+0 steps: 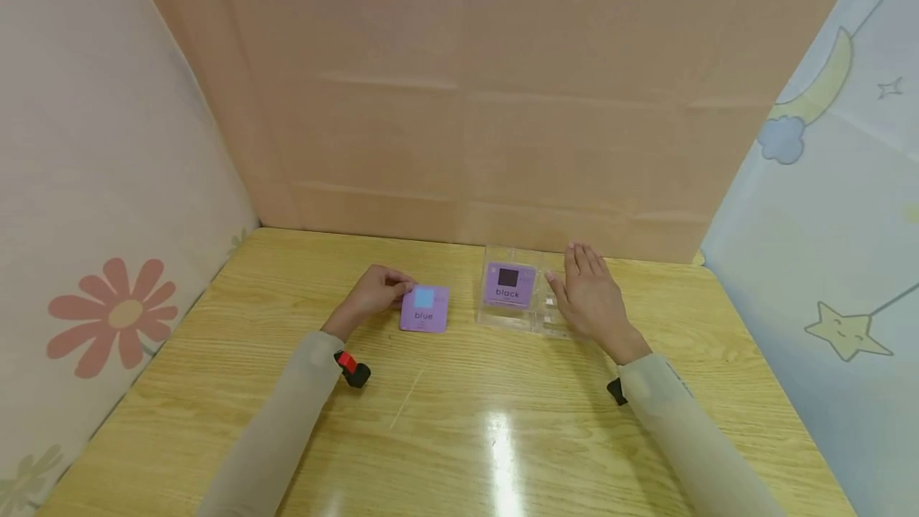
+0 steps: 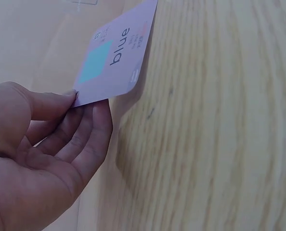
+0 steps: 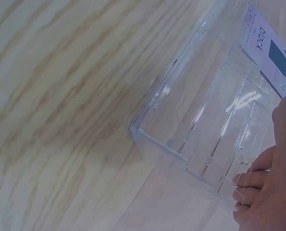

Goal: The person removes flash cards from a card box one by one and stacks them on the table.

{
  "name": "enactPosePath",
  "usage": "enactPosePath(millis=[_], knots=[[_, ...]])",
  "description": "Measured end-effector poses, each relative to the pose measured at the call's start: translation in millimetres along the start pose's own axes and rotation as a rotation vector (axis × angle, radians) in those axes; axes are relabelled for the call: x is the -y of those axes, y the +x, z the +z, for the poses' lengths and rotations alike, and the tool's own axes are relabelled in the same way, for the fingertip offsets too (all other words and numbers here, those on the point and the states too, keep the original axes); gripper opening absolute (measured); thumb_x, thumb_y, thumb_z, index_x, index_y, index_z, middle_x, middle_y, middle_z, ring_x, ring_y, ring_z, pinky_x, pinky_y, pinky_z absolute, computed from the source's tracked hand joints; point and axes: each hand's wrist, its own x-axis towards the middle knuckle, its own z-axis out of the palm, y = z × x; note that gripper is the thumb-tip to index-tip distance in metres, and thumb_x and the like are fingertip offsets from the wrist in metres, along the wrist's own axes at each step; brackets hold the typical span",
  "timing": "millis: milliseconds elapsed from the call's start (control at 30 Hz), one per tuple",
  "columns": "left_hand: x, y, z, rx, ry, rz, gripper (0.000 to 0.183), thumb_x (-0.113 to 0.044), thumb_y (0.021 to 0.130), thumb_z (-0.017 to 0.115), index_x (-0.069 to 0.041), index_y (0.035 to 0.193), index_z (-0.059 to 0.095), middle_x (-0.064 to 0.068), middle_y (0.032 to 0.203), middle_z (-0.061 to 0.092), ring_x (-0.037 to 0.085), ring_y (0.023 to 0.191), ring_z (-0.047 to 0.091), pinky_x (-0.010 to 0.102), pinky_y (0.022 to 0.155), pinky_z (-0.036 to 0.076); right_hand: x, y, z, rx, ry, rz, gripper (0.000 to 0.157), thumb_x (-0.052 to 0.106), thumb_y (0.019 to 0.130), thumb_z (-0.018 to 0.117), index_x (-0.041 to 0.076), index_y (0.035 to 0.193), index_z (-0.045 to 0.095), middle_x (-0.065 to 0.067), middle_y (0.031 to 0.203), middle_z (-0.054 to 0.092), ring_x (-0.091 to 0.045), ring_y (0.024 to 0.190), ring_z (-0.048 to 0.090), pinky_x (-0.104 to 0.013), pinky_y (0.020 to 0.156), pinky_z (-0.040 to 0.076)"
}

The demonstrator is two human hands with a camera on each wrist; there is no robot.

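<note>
My left hand pinches a purple card printed "blue" by its corner, thumb on top and fingers beneath. The left wrist view shows the card tilted over the table. A clear plastic box with compartments stands to the right of it. In the box's left part lies a purple card printed "black" under a dark square. My right hand lies along the box's right side, fingers straight and thumb spread. In the right wrist view, its fingertips are at the rim of the box.
The wooden table ends at a tan backdrop close behind the box. Patterned cloth walls border both sides. Dark wrist devices sit at the sleeves.
</note>
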Motion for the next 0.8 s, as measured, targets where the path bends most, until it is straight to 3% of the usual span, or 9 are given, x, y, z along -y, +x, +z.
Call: enactPosePath(millis=[800], knots=[[1.7,-0.2,-1.2,-0.007,0.071,-0.024,0.026,-0.011,0.108,0.059,0.003,0.123,0.075,0.025,0.128,0.071,0.023,0.105,0.073,0.031,0.085,0.066,2.6,-0.1,-4.5,0.031,0.013,0.016,0.075,0.043,0.115,0.033,-0.016,0.159,0.025,-0.036,0.166,0.029,-0.051,0.157,0.028,-0.061,0.131,0.023]])
